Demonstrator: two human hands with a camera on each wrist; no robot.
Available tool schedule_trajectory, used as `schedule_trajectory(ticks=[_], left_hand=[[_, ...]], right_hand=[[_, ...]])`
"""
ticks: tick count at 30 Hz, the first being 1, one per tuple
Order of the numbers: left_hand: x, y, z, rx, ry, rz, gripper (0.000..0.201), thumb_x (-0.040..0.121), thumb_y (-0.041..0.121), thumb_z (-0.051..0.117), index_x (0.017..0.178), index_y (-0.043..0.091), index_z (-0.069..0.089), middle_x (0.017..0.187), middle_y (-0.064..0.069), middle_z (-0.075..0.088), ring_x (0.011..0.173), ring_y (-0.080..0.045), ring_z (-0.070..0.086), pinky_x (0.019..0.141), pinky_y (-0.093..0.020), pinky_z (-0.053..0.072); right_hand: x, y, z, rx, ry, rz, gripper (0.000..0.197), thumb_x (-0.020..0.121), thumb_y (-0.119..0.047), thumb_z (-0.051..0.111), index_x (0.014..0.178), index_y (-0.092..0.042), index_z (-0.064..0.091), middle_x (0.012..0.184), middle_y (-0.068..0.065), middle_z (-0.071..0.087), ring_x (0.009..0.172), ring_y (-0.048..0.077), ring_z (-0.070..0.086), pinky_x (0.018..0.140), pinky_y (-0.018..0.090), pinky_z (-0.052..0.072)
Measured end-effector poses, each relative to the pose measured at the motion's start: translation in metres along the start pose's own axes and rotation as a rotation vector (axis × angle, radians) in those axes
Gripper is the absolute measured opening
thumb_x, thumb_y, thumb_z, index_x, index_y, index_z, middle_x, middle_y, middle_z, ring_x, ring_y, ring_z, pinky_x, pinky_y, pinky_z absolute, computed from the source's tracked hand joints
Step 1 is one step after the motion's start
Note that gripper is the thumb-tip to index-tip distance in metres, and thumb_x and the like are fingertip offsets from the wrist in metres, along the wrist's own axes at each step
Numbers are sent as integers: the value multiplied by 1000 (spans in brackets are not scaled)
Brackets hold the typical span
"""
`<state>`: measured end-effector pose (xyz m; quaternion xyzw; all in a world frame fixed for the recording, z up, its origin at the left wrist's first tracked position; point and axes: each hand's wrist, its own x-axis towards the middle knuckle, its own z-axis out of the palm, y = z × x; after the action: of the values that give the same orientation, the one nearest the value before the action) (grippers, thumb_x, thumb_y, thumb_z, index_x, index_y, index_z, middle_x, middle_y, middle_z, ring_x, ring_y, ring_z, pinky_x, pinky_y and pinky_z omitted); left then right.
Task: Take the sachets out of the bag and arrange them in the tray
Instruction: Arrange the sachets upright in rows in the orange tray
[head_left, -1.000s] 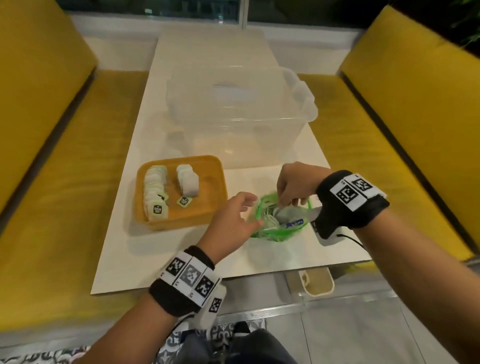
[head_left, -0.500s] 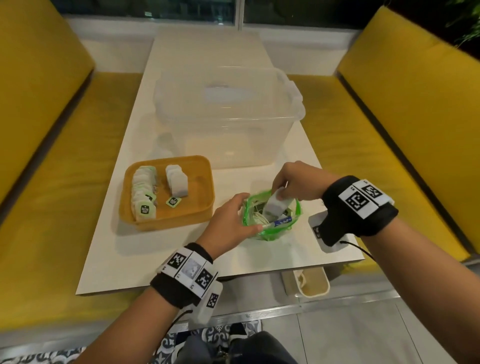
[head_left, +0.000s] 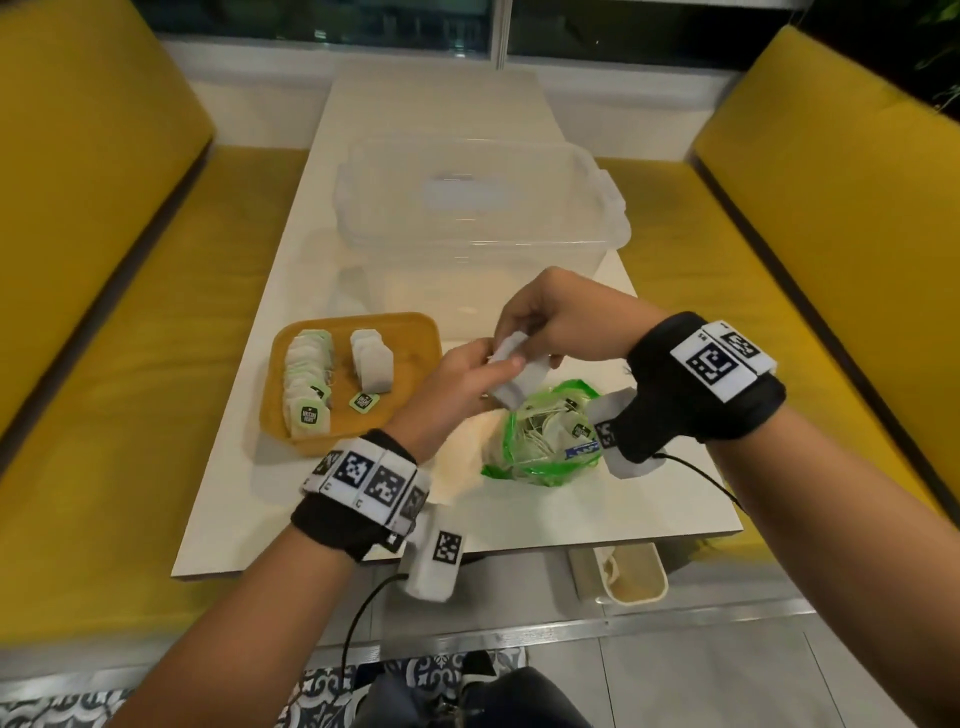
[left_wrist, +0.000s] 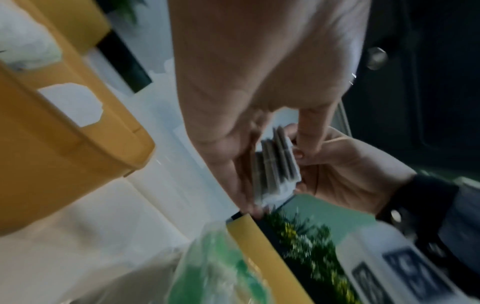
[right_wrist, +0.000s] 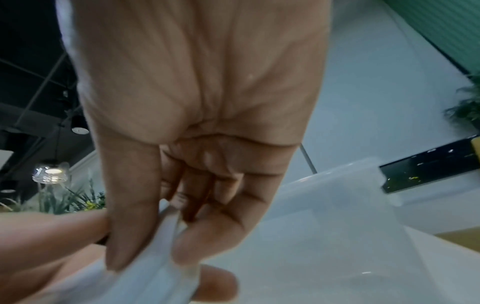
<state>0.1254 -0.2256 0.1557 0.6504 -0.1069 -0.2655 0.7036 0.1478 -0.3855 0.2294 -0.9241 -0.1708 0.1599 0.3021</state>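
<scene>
From the head camera, both hands meet above the white rectangular table (head_left: 249, 493), holding a small stack of white paper sachets (head_left: 517, 376) between them. The left hand (head_left: 457, 389) cups the stack from below with its thumb curled over the top edge; the right hand (head_left: 561, 322) pinches the upper end from above. Just below them the crumpled green-and-clear plastic bag (head_left: 545, 447) sits open on the table, more sachets and strings showing inside. To the left lies the orange rectangular plastic tray (head_left: 415, 332), with two rows of sachets (head_left: 311, 379) standing on edge — the left row longer than the right. Beyond stands a large clear plastic tub (head_left: 478, 208)

The left wrist camera, blurred, shows the left hand's fingers (left_wrist: 233, 164) curled round the stack's edges, the right hand's fingertips against it from the far side, the tray's corner at left

The right wrist camera shows thumb and fingers (right_wrist: 130, 226) of the right hand clamped on the white paper
</scene>
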Motion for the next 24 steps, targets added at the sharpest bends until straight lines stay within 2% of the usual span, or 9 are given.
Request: schedule_trajectory(ticks=[3, 5, 6, 9, 12, 17, 20, 24], left_hand=[[-8, 5, -12, -142, -101, -67, 27, 100, 19, 42, 117, 7, 58, 104, -14, 72, 99, -26, 67, 87, -34, 54], [-15, 3, -23, -218, -72, -79, 30, 102, 22, 36, 113, 6, 60, 93, -10, 71, 88, -24, 67, 78, -32, 56], [-18, 1, -29, -236, -45, -82, 33, 103, 24, 33, 111, 7, 60, 90, -9, 70, 84, -23, 66, 75, -30, 56], [-27, -6, -44, -258, 71, -50, 35, 104, 23, 31, 113, 3, 59, 92, -13, 65, 79, -21, 65, 72, -27, 56], [-35, -13, -60, -260, 175, 10, 27, 103, 16, 36, 113, 5, 59, 95, -12, 65, 78, -18, 66, 73, -26, 56], [-45, -17, -81, -200, 278, 46, 21, 100, 13, 44, 110, 13, 63, 97, -8, 68, 86, -19, 66, 76, -27, 56], [-49, -21, -92, -157, 328, 67, 19, 98, 15, 49, 111, 14, 64, 100, -10, 69, 92, -20, 65, 80, -30, 55], [-55, -20, -104, -267, 383, 57, 22, 100, 23, 47, 113, 15, 62, 100, -8, 70, 90, -21, 66, 76, -31, 56]], right_hand=[[14, -11, 10, 44, -16, -76, 15, 77, 1, 69, 87, -8, 74, 78, 20, 69, 60, 20, 58, 55, 28, 54], [23, -15, 16, 101, 0, -97, 12, 77, 2, 70, 87, -5, 73, 75, 24, 67, 59, 32, 60, 57, 34, 55], [27, -16, 20, 131, 19, -101, 11, 77, 2, 72, 87, -4, 72, 72, 24, 66, 58, 33, 61, 58, 35, 55], [41, -22, 35, 188, 104, -89, 15, 74, -3, 79, 84, -1, 67, 68, 10, 61, 58, 29, 66, 60, 34, 56], [55, -28, 51, 214, 115, -69, 21, 71, -6, 83, 81, -10, 65, 67, 1, 60, 55, 20, 64, 60, 32, 56], [76, -41, 66, 274, 81, -90, 21, 70, -2, 82, 84, -9, 67, 69, 7, 63, 59, 14, 59, 59, 25, 52], [86, -51, 71, 275, 80, -104, 19, 72, 0, 80, 85, -8, 68, 69, 5, 62, 60, 13, 59, 58, 19, 50], [97, -58, 73, 304, 67, -97, 15, 75, 4, 76, 86, -2, 69, 61, 4, 63, 52, 13, 61, 55, 21, 51]])
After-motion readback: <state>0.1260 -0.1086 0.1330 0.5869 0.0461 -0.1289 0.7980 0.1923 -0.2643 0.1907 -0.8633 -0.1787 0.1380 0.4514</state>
